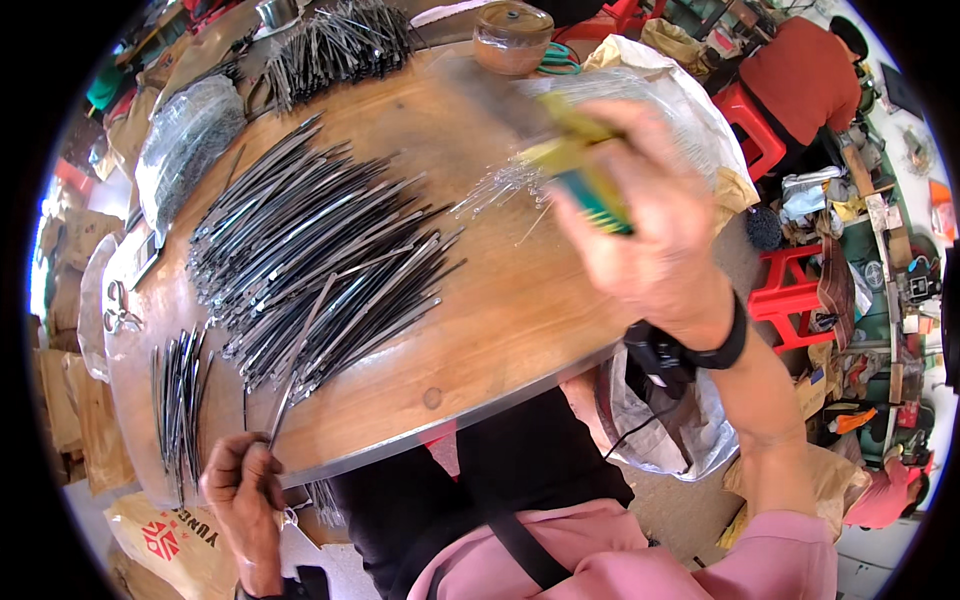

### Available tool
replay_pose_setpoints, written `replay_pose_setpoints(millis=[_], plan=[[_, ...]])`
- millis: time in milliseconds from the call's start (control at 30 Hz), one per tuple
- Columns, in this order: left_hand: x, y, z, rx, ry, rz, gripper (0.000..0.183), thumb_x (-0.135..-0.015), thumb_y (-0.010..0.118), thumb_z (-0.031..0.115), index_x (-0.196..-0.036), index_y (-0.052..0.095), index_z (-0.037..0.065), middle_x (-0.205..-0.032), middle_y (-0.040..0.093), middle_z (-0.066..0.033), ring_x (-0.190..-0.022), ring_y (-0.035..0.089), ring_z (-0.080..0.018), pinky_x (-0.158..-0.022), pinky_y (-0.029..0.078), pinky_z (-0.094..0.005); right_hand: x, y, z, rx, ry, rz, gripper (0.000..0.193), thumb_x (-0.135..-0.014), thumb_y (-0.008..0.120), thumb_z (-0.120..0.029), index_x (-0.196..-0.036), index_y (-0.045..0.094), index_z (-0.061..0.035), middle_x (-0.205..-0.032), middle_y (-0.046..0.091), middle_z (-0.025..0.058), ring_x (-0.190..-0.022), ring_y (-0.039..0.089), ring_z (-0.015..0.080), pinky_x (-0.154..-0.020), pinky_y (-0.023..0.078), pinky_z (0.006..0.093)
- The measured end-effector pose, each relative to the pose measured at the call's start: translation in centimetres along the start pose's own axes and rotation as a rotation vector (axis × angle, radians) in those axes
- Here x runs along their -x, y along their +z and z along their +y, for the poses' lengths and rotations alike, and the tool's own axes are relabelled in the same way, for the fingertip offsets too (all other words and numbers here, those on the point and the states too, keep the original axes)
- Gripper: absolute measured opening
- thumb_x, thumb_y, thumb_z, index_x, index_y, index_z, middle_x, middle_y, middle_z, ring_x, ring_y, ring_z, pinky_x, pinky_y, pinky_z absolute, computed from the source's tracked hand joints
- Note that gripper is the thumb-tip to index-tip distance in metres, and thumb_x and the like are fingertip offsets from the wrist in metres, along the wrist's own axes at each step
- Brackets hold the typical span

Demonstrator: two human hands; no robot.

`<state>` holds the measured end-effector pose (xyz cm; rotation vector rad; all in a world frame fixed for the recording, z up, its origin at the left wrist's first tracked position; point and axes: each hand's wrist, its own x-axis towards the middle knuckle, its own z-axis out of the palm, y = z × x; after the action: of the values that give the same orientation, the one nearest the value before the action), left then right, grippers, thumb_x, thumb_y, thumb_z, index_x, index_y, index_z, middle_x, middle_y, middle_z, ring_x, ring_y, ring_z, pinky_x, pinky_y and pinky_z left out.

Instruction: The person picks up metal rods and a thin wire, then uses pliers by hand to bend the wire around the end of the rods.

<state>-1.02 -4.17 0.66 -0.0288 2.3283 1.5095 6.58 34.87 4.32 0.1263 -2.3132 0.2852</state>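
My left hand [243, 480] is closed at the table's near left edge, pinching the lower end of a thin dark metal strip [300, 360]. That strip slants up over a large pile of similar dark strips [310, 240]. Above the right part of the table, my right hand [645, 200] is wrapped round a tool with a yellow and green handle [590, 195]. Motion smears the tool's grey head, so its kind is unclear. Beneath it lies a small heap of thin shiny wire pieces [505, 185]. A smaller bundle of strips [180, 405] lies near my left hand.
Another strip pile [345, 50] lies at the far side, near a round brown-and-clear container [512, 38] and green-handled scissors [560, 60]. Plastic bags [190, 140] and metal scissors [120, 308] line the left. Red stools [785, 295] and other people [800, 75] are at right.
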Motion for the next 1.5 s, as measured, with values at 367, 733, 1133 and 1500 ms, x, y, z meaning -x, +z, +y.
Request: replay_pose_setpoints(millis=[367, 733, 1133, 1500], plan=[[5.0, 6.0, -1.6, 0.954, -0.447, -0.449, 0.031, -0.084, 0.072, 0.013, -0.110, 0.059, 0.001, -0.078, 0.063, -0.0166, -0.045, 0.053, -0.0208, -0.038, 0.040, -0.0298, 6.2, -9.2, -3.1, 0.040, 0.492, 0.212, 0.015, -0.084, 0.066, -0.001, -0.098, 0.066, 0.0032, -0.110, 0.063, 0.0137, -0.086, 0.062, 0.0202, -0.077, 0.050, 0.0306], [5.1, 7.7, 0.2, 1.173, -0.329, -0.556, 0.052, -0.074, 0.071, -0.001, -0.122, 0.051, -0.003, -0.064, 0.052, -0.0166, -0.045, 0.053, -0.0261, -0.030, 0.041, -0.0304, 14.3, -3.8, -3.8, -2.088, 1.281, 0.543, 0.016, -0.085, 0.068, -0.003, -0.097, 0.059, -0.0027, -0.106, 0.046, 0.0045, -0.086, 0.049, 0.0160, -0.063, 0.041, 0.0283], [5.1, 8.8, -1.5, 0.476, -0.169, -0.477, 0.017, -0.081, 0.069, -0.004, -0.096, 0.063, -0.007, -0.072, 0.063, -0.0172, -0.051, 0.055, -0.0159, -0.047, 0.042, -0.0254, 9.0, -1.5, -5.9, -1.077, 0.855, -0.254, 0.014, -0.078, 0.072, -0.002, -0.090, 0.067, 0.0023, -0.105, 0.058, 0.0136, -0.081, 0.062, 0.0191, -0.068, 0.054, 0.0333], [4.7, 8.3, -1.3, 0.252, -0.335, -0.710, 0.002, -0.086, 0.066, -0.004, -0.086, 0.064, -0.005, -0.074, 0.065, -0.0038, -0.063, 0.058, -0.0077, -0.058, 0.047, -0.0221, 6.5, 2.3, -7.4, -0.514, -0.009, -0.676, 0.025, -0.057, 0.068, -0.004, -0.081, 0.060, -0.0001, -0.103, 0.058, 0.0124, -0.091, 0.059, 0.0285, -0.095, 0.033, 0.0498]])
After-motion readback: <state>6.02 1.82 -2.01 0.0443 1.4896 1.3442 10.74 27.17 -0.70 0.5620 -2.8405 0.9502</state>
